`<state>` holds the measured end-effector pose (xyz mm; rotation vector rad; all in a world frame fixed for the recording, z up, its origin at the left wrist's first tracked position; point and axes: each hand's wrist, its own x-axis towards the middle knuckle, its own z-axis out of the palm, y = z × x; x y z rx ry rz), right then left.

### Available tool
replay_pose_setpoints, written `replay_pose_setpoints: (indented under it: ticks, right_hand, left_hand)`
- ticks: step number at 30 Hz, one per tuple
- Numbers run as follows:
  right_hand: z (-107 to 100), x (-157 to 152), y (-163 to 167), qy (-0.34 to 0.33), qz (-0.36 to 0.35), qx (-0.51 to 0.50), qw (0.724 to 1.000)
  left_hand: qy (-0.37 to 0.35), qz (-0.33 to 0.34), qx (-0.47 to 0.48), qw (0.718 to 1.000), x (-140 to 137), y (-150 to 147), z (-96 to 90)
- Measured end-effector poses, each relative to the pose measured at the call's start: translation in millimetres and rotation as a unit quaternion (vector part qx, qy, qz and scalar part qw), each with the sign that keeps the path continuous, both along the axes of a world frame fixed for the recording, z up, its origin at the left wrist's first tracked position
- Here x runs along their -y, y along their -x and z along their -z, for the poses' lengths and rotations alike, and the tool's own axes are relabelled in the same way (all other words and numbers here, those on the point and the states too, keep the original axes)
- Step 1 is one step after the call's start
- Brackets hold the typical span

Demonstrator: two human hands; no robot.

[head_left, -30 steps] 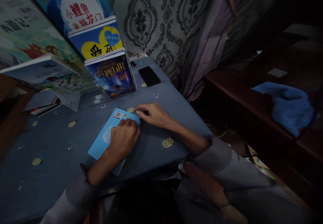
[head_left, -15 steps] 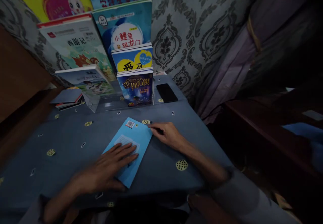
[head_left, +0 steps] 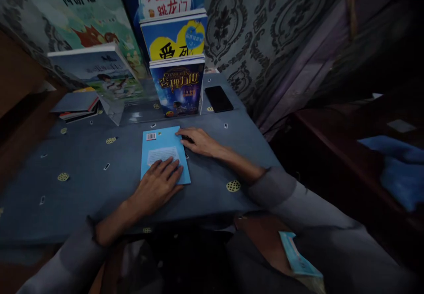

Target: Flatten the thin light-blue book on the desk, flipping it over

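A light-blue book (head_left: 167, 137) lies back cover up on the cloth-covered table, its barcode at the top left and a pale text box in the middle. My left hand (head_left: 160, 179) rests flat on its lower half, fingers spread over part of the text box. At the upper right edge of the book, the fingertips of my right hand (head_left: 198, 143) are bent together on the edge near the corner. The tips of that hand are partly hidden, so how much of the edge is between them is hard to see.
Behind the book a clear stand (head_left: 115, 115) holds several upright books, with a dark blue one (head_left: 180, 88) in front. A black phone (head_left: 218, 99) lies right of it. Several stacked books (head_left: 74, 104) lie at the left. A bag-like blue-green packet (head_left: 300, 256) is below the table edge.
The book has turned from slanted to nearly square with the table, both hands moving with it. The view has tilted down, so the upper books are cut off.
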<state>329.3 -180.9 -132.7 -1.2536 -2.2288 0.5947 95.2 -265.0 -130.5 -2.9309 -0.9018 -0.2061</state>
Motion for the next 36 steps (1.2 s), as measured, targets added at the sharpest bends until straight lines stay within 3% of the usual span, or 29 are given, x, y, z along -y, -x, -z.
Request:
replay_pose_setpoints:
  ticks: [7, 11, 18, 25, 30, 36]
  right_hand:
    - [10.4, 30.2, -3.5, -0.028, -0.016, -0.043, 0.999]
    - [6.3, 53.4, -5.5, -0.026, -0.028, -0.059, 0.998]
    - [1.3, 84.5, -6.0, 0.036, -0.021, -0.095, 0.995]
    - [3.9, 105.5, -2.5, 0.071, -0.029, -0.160, 0.984]
    - [4.3, 124.2, -1.4, 0.016, -0.029, -0.132, 0.991]
    - [10.6, 129.0, 0.5, -0.057, -0.051, -0.131, 0.988]
  left_hand:
    - [-0.099, 0.054, 0.080, 0.990, 3.8, -6.4, -0.8]
    - [-0.098, 0.061, 0.098, 0.988, 5.3, -8.4, -4.6]
    - [-0.084, 0.061, 0.090, 0.991, 5.3, -10.4, -11.7]
    - [-0.112, 0.062, 0.091, 0.988, 8.7, -12.0, -7.2]
    - [-0.120, 0.060, 0.084, 0.987, 12.0, -9.9, -5.7]
    - [-0.053, 0.051, 0.045, 0.996, -5.3, -9.6, -9.5]
